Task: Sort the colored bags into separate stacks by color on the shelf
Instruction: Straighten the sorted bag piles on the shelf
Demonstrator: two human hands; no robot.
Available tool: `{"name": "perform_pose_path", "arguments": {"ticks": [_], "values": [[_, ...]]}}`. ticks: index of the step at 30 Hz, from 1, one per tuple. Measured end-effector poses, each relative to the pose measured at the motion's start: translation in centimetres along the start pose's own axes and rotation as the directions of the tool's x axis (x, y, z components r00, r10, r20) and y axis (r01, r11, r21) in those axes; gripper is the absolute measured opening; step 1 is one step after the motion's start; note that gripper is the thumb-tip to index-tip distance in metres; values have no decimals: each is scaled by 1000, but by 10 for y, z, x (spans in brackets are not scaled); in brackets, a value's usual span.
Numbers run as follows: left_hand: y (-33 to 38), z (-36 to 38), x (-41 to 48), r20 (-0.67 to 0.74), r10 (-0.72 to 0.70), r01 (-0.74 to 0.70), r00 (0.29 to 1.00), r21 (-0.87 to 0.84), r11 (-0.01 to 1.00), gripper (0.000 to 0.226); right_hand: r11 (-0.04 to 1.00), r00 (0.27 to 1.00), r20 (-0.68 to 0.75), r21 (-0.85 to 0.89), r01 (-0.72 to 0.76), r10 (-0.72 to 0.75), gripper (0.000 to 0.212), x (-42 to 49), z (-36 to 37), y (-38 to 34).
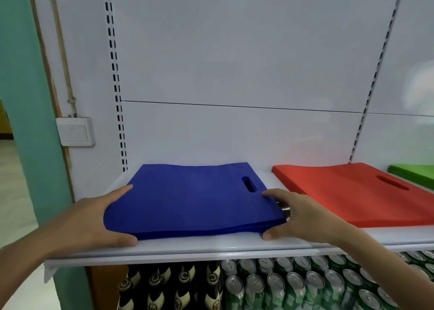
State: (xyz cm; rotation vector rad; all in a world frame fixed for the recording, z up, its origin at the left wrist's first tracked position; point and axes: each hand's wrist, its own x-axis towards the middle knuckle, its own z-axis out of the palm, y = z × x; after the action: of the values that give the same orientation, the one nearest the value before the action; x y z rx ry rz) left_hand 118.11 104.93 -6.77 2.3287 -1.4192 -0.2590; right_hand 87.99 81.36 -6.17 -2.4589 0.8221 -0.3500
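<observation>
The blue stack (187, 199) lies on the shelf (211, 247) and is being squared up. The left hand (94, 222) presses flat and released against its left edge. The right hand (300, 218) seems to be grasping its right edge, forefinger on top and thumb at the front corner. The red stack (347, 192) sits just right of it, the green stack (413, 173) farther right. Judging by that, sorting looks nearly finished; next, nudge the edges flush and let go.

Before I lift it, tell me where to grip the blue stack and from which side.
Grip the blue stack by its left and right edges, one hand from each side, thumbs under, fingers on top. It lies flat and limp on the shelf, so a one-sided grip would likely spill bags. The left hand and right hand are there now.
</observation>
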Motion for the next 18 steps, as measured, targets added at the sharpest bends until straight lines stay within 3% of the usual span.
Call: {"name": "perform_pose_path", "arguments": {"ticks": [7, 12, 15, 18], "values": [[3, -1, 8, 26, -6, 6, 1000, -1, 1000, 131, 996, 1000, -3, 91, -19, 19, 85, 9, 1, 4], [-4, 5, 10, -17, -13, 11, 1000, -101, 995, 139, 984, 998, 51, 175, -42, 34, 96, 7, 0, 2], [1, 8, 13, -11, -76, 73, 997, -171, 982, 149, 981, 996, 28, 170, -89, 85, 63, 7, -1, -6], [5, 8, 17, -11, -78, 75, 997, -161, 984, 146, 988, 994, 71, 124, -95, 86, 46, 8, -1, -7]]}}
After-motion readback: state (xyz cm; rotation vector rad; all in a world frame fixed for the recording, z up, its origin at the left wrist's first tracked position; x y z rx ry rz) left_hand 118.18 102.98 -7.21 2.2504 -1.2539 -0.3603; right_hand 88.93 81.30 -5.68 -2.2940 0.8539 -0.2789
